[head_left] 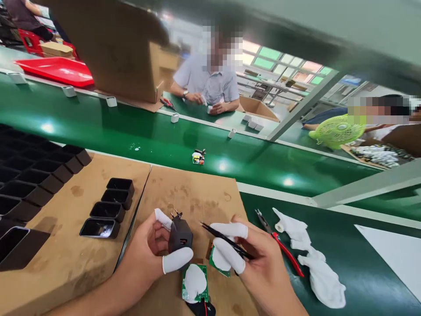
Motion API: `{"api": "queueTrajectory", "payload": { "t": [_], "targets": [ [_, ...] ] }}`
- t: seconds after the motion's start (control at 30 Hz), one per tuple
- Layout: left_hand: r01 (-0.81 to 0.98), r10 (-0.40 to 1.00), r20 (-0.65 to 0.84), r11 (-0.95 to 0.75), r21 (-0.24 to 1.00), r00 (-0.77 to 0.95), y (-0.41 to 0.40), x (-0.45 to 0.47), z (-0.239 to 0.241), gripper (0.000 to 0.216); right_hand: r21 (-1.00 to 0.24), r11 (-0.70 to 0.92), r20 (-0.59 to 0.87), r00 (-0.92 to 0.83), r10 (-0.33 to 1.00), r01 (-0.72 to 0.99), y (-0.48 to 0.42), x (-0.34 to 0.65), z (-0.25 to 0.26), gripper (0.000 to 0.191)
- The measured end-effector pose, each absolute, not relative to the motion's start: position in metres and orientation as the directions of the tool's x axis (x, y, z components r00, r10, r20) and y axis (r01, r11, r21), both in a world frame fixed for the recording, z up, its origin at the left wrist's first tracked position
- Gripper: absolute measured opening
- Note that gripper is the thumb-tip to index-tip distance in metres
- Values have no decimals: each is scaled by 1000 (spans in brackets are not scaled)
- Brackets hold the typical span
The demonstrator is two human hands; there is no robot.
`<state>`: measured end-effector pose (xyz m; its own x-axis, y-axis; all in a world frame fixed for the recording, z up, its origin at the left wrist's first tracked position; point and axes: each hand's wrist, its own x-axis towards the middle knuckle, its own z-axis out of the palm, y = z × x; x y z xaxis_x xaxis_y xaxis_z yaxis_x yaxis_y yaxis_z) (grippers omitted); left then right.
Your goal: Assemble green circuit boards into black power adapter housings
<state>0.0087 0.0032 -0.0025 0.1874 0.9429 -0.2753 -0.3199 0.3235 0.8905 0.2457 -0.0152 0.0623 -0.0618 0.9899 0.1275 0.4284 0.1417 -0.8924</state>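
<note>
My left hand (pixel 161 245), with white finger cots on thumb and forefinger, grips a black plastic adapter housing (pixel 180 235) that has a small slot in its side and thin wires or prongs at its top. In my right hand (pixel 245 250), also wearing white finger cots, a pair of black tweezers (pixel 226 239) points left toward the housing, tips apart from it. Below the housing lies a green circuit board (pixel 195 283) with a white blob on it. Another circuit board (pixel 219 260) with white material sits partly behind my right fingers.
Black open housings (pixel 107 210) stand on the cardboard (pixel 75 188) at left. Red-handled pliers (pixel 279 241) and white cloth gloves (pixel 324 276) lie at right. A green conveyor belt (pixel 158 140) carries a small circuit assembly (pixel 198 157). Across it sits a person (pixel 210 81).
</note>
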Motion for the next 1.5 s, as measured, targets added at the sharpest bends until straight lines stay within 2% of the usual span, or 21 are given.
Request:
{"api": "queueTrajectory", "payload": {
  "t": [0.23, 0.4, 0.57, 0.93, 1.37, 1.47, 1.5],
  "targets": [
    [-324, 946, -277, 319, 891, 169, 0, 11, 0, 55, -885, 195, 170, -96, 981, 423, -28, 234, 71, 17],
    [-249, 955, -272, 295, 923, 121, 1, 11, 10, 54, -856, 272, 265, -79, 961, 440, -26, 233, 76, 15],
    [-161, 944, -300, 320, 934, 136, 2, 9, 16, 49, -833, 274, 263, -92, 961, 481, -30, 228, 81, 14],
    [7, 985, -171, 171, 985, 21, -4, 11, 16, 42, -730, 347, 298, -183, 937, 589, -40, 228, 65, 28],
    [99, 990, -133, 137, 986, -45, -4, 14, 15, 48, -674, 423, 378, -209, 902, 606, -39, 219, 57, 17],
    [118, 986, -156, 161, 980, -53, -5, 15, 14, 51, -576, 440, 415, -216, 884, 689, -39, 216, 53, 13],
    [128, 985, -163, 170, 977, -59, -5, 15, 14, 52, -519, 444, 436, -220, 872, 730, -39, 215, 51, 17]
  ]
}}
